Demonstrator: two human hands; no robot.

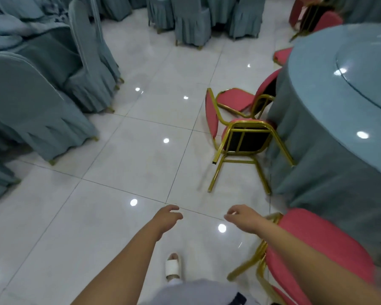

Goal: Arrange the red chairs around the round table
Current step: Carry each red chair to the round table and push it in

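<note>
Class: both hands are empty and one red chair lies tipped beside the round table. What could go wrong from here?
1. The tipped chair seems hooked against a second red chair; lifting one may drag the other.
2. Its legs touch the tablecloth, which might snag.
3. The glossy floor and open slipper invite a slip.
</note>
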